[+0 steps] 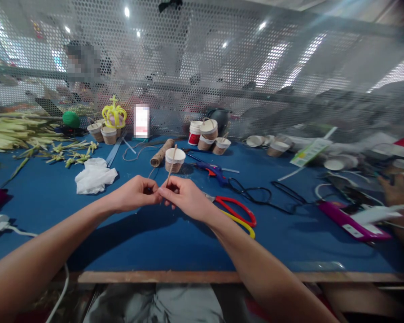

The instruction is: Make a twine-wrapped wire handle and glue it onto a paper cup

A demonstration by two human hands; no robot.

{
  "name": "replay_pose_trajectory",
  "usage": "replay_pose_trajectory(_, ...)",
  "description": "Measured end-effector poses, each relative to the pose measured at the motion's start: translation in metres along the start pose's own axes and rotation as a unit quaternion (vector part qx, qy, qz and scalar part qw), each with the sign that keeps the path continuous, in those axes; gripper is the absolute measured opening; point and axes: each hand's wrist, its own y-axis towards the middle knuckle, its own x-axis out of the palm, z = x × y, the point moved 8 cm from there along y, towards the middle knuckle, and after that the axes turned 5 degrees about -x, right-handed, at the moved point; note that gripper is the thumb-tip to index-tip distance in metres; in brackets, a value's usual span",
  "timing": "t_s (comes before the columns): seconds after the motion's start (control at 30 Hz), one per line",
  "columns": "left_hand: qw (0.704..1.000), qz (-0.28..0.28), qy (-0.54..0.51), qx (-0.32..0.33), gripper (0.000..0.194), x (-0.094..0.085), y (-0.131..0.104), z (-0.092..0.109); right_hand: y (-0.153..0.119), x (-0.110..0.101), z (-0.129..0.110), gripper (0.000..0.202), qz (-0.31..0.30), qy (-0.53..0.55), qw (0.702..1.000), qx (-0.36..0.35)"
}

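My left hand (pixel 139 194) and my right hand (pixel 185 195) meet above the blue table, fingertips pinched together and nearly touching. From my right hand's fingers a light brown length of twine (pixel 171 168) sticks up, passing in front of a small twine-wrapped white cup (pixel 175 157). A thin strand runs from behind my left hand toward a roll of brown twine (pixel 159 154) lying beside the cup. What exactly sits between my left fingertips is too small to make out. Red-and-yellow-handled scissors (pixel 237 211) lie partly behind my right hand.
A blue glue gun (pixel 215 173) with a black cord lies right of the cup. Crumpled white tissue (pixel 94 176) is at left. More wrapped cups (pixel 208 130) stand at the back mesh. Near a purple power strip (pixel 350 220) is another person's hand (pixel 399 188).
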Motion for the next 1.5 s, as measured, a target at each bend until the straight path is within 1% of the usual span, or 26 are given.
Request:
replay_pose_trajectory(0.17, 1.000, -0.001, 0.016, 0.004, 0.016, -0.002, -0.001, 0.003, -0.002, -0.002, 0.002, 0.010, -0.017, -0.012, 0.999, 0.026)
replay_pose_trajectory(0.3, 1.000, -0.011, 0.014, 0.004, 0.013, -0.004, -0.003, 0.006, -0.001, -0.008, 0.001, 0.013, 0.001, -0.048, 0.999, 0.026)
replay_pose_trajectory(0.6, 1.000, 0.002, 0.015, -0.015, 0.009, -0.006, -0.002, 0.004, -0.001, -0.013, 0.000, 0.015, 0.032, -0.103, 0.994, 0.021)
replay_pose_trajectory(0.9, 1.000, 0.006, 0.009, -0.004, 0.007, -0.005, -0.004, 0.005, -0.002, -0.014, -0.006, 0.020, 0.051, -0.121, 0.991, 0.009)
replay_pose_trajectory(1.03, 1.000, 0.019, 0.016, 0.001, 0.008, -0.002, -0.003, 0.004, -0.002, -0.014, -0.007, 0.020, 0.066, -0.133, 0.989, -0.002)
replay_pose_trajectory(1.2, 0.999, 0.050, 0.018, 0.002, 0.020, -0.002, -0.001, 0.002, -0.002, -0.016, -0.008, 0.022, 0.093, -0.153, 0.984, -0.016)
replay_pose_trajectory(1.5, 0.997, 0.070, -0.002, -0.017, 0.019, -0.004, 0.002, -0.005, -0.001, -0.016, -0.009, 0.022, 0.106, -0.169, 0.980, -0.031)
